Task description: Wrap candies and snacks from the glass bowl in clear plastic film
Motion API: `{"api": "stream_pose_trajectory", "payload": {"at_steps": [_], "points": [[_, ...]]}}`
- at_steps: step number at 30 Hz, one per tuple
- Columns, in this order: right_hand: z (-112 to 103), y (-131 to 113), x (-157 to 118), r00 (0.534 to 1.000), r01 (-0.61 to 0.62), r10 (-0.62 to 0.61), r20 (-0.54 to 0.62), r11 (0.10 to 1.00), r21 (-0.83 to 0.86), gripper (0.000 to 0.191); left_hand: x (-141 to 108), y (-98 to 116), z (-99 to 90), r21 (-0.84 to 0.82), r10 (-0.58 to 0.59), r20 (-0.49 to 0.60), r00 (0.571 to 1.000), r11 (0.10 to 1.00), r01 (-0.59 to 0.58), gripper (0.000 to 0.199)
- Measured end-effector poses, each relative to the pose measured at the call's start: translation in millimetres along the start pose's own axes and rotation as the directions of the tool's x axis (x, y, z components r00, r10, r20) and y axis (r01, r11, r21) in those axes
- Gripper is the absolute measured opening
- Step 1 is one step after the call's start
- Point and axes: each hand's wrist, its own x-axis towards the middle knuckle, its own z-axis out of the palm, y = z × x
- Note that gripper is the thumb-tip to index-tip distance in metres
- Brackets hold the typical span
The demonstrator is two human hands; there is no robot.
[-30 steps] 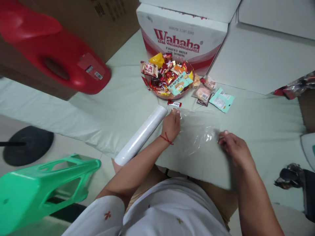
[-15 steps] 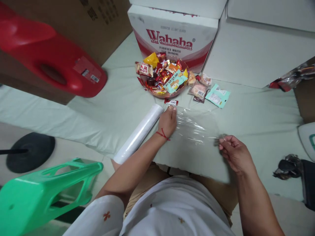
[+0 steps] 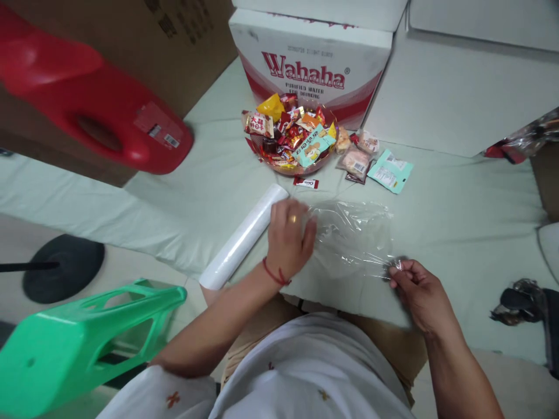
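A thin clear plastic bag [image 3: 353, 235] lies crinkled over the table in front of me. My right hand [image 3: 417, 291] pinches its lower right corner. At its left end is my left hand [image 3: 290, 235], fingers curved and apart with a little motion blur; it holds nothing I can see. A glossy white roll [image 3: 244, 238] rests slantwise, just left of that hand. Beyond the hands stands a see-through bowl [image 3: 290, 170] heaped with wrapped candies and snacks. One small red-and-white candy [image 3: 305, 183] sits in front of the bowl.
Several snack packets, including a mint-green one [image 3: 391, 171], lie right of the bowl. A Wahaha carton [image 3: 312, 64] stands behind. A red jug [image 3: 117, 116] is at left, a green stool [image 3: 87, 343] below it. Dark objects [image 3: 519, 302] lie at the right edge.
My left hand has let go of the bag's upper left edge and drawn back toward me, its fingers opening. The right hand, still pinching, has shifted slightly down with its corner.
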Motion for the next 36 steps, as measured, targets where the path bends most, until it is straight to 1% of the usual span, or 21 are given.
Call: {"api": "stream_pose_trajectory", "payload": {"at_steps": [2,3,4,6,8,11,15,17,18,19,20,21,22,24,25,27,28,30,31,33,36], "points": [[1.0,-0.2,0.8,1.0,0.012,-0.012,0.006,1.0,-0.008,0.048,-32.6,10.3,-11.6,-0.027,0.216,0.02,0.976,0.976,-0.216,0.006],[1.5,-0.1,1.3,1.0,0.021,-0.021,0.009,1.0,-0.013,0.047,-47.5,14.8,-14.0,-0.059,0.322,0.086,0.943,0.946,-0.318,0.004],[2.0,0.1,1.8,0.999,0.031,-0.031,0.011,0.999,-0.02,0.047,-60.1,18.4,-14.1,-0.066,0.352,0.172,0.92,0.936,-0.345,0.005],[2.0,0.6,3.1,0.999,0.045,-0.045,0.011,0.998,-0.041,0.047,-76.1,22.2,-9.5,-0.022,0.302,0.299,0.905,0.95,-0.31,0.024],[0.6,0.9,4.7,0.999,0.053,-0.052,0.01,0.997,-0.06,0.046,-80.0,20.8,-3.4,0.036,0.268,0.395,0.879,0.951,-0.307,0.026],[-2.4,0.6,6.8,0.998,0.06,-0.059,0.014,0.995,-0.074,0.045,-73.1,10.5,-2.2,0.047,0.348,0.47,0.811,0.908,-0.416,0.016],[0.8,0.3,5.9,0.997,0.064,-0.058,0.057,0.992,-0.109,0.046,-65.0,-5.2,-15.1,-0.054,0.518,0.48,0.708,0.823,-0.566,0.018],[4.7,2.1,2.0,0.994,0.084,-0.072,0.084,0.985,-0.15,0.046,-65.3,-7.8,-24.4,-0.098,0.55,0.515,0.657,0.8,-0.592,0.017],[5.6,3.3,-1.1,0.992,0.1,-0.083,0.098,0.978,-0.183,0.045,-66.0,-7.0,-29.9,-0.117,0.536,0.541,0.648,0.811,-0.573,0.017],[4.9,4.2,-4.8,0.988,0.115,-0.089,0.123,0.969,-0.221,0.044,-66.2,-4.5,-36.0,-0.134,0.506,0.567,0.65,0.836,-0.533,0.018],[2.2,4.3,-8.9,0.983,0.127,-0.085,0.163,0.956,-0.264,0.043,-65.6,-0.4,-42.8,-0.135,0.447,0.585,0.676,0.876,-0.463,0.022],[-2.9,2.8,-12.8,0.975,0.134,-0.068,0.214,0.94,-0.312,0.042,-63.6,5.5,-49.9,-0.139,0.379,0.6,0.705,0.917,-0.375,0.028],[-10.1,-0.9,-15.9,0.963,0.14,-0.042,0.267,0.922,-0.362,0.041,-60.0,12.8,-56.8,-0.107,0.287,0.588,0.757,0.954,-0.279,0.03],[-28.5,-16.2,-16.6,0.943,0.181,-0.021,0.333,0.871,-0.457,0.045,-47.1,30.5,-66.7,-0.005,0.094,0.45,0.888,0.995,-0.103,0.022],[-37.4,-27.4,-12.7,0.945,0.217,-0.049,0.325,0.835,-0.506,0.047,-38.4,39.7,-68.0,0.026,0.03,0.357,0.933,0.999,-0.042,0.02],[-47.8,-53.6,5.4,0.949,0.315,-0.219,0.228,0.725,-0.613,0.045,-19.5,55.9,-60.5,0.019,-0.028,0.182,0.983,1.0,0.025,0.017],[-47.4,-66.4,19.3,0.934,0.343,-0.316,0.169,0.651,-0.677,0.043,-10.9,61.5,-51.5,0.002,-0.034,0.113,0.993,0.999,0.033,0.019],[-34.5,-86.0,53.0,0.868,0.377,-0.488,0.096,0.52,-0.766,0.038,1.1,65.9,-25.6,0.014,-0.036,0.029,0.999,0.999,0.035,0.021],[-23.4,-91.6,70.6,0.827,0.419,-0.55,0.119,0.461,-0.782,0.037,3.5,64.5,-10.8,0.031,-0.022,0.057,0.998,0.999,0.02,0.022],[2.0,-94.2,101.7,0.748,0.509,-0.627,0.218,0.331,-0.794,0.038,1.4,55.4,17.1,0.114,-0.021,0.2,0.98,0.994,-0.002,0.025],[29.7,-86.4,128.1,0.683,0.637,-0.616,0.394,0.238,-0.733,0.029,-12.5,35.3,42.7,0.278,-0.121,0.344,0.931,0.96,0.022,0.048]]}}
